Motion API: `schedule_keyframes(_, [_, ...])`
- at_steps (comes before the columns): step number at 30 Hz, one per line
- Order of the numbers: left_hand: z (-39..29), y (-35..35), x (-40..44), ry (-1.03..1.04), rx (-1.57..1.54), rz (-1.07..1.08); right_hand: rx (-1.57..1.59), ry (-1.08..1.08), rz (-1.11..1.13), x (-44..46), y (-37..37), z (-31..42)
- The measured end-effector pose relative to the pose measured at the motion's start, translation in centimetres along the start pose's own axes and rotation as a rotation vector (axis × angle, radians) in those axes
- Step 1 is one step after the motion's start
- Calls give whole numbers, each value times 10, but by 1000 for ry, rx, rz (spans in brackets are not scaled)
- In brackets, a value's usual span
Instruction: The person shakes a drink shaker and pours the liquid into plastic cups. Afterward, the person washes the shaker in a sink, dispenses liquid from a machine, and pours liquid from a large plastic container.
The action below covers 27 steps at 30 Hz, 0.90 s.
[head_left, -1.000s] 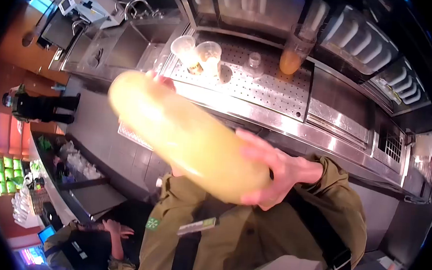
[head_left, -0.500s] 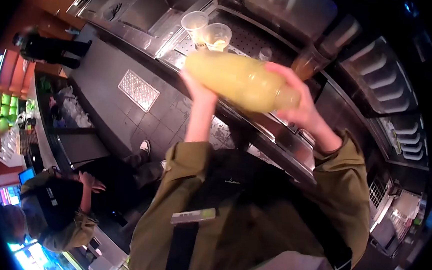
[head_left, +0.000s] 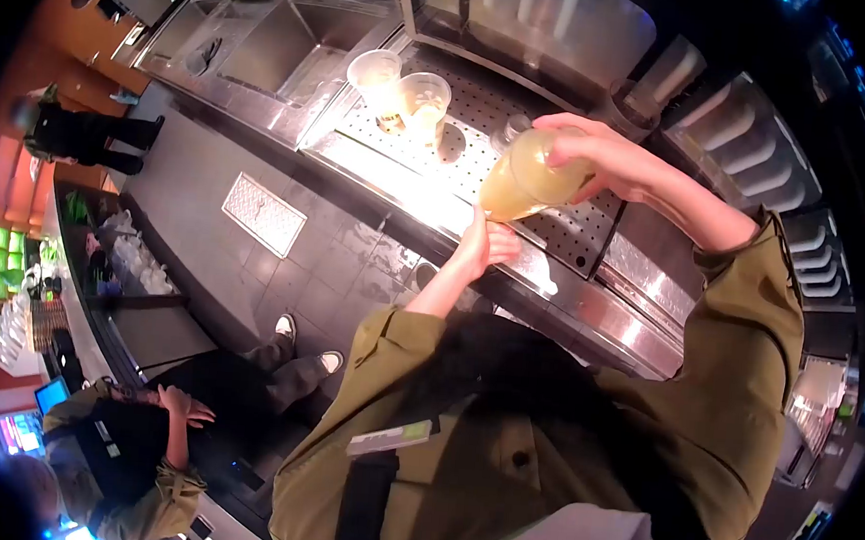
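Two-handed: clasping yellow bottle (head_left: 529,181) with right hand (head_left: 601,158); cannot tell grip of left hand (head_left: 482,245) below; likely weighty, slick; hold both ends.

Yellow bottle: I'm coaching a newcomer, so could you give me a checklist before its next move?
1. Right hand on the yellow bottle: ok, wrapped around its upper part.
2. Left hand near the lower end: ok; whether it bears weight, cannot tell.
3. Two clear cups on the perforated tray, apart from the bottle: ok.
4. Small clear container free of the bottle: cannot tell, partly hidden.
5. Bottle closed: cannot tell, top covered by the hand.
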<state>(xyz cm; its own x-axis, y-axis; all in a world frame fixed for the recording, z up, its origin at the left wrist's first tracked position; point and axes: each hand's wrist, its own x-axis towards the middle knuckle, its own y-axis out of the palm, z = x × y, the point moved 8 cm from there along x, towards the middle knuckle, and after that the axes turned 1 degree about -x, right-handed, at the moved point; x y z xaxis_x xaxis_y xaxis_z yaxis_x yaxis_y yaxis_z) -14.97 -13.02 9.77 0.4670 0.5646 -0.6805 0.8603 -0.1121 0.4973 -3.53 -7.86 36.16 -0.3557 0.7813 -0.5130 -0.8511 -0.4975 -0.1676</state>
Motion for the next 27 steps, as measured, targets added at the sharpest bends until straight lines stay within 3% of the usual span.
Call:
schedule_keyframes(3, [-55, -6, -63, 761, 517, -340, -110, 23, 15, 17, 3, 4])
schedule_keyframes(4, [-86, 22, -112, 1069, 496, -441, -198, 15, 57, 23, 5, 9])
schedule_keyframes(6, [-119, 58, -134, 1511, 982, -544, -277, 28, 93, 22, 14, 22])
schedule_keyframes(8, [-113, 52, -94, 1194, 749, -346, -393, 100, 137, 18, 22, 35])
schedule_keyframes(9, [-121, 47, -71, 1112, 646, -299, -473, -11, 149, 18, 22, 45])
schedule_keyframes(11, [-130, 52, -55, 1168, 523, -44, -918, -242, -81, 43, 1, 46])
schedule_keyframes(12, [-131, 54, -78, 1583, 747, -241, -1253, -160, -229, 35, 1, 61])
schedule_keyframes(13, [-134, 52, -70, 1510, 721, -236, -1418, -175, -286, 28, 7, 74])
schedule_keyframes(15, [-130, 46, -52, 1341, 688, -210, -1560, -432, -335, 18, 25, 79])
schedule_keyframes(18, [-134, 48, -66, 1335, 696, -171, -1532, -565, -310, 17, 24, 81])
schedule_keyframes(21, [-150, 51, -93, 1218, 634, -100, -1654, -964, -520, -33, 45, 126])
schedule_keyframes(24, [-159, 39, -120, 1204, 532, -10, -1556, -840, -598, -38, 20, 115])
schedule_keyframes(26, [-167, 28, -138, 1092, 508, 82, -1451, -724, -653, -13, -4, 73])
schedule_keyframes(27, [-177, 22, -147, 1051, 475, 120, -1403, -566, -592, 9, -9, 39])
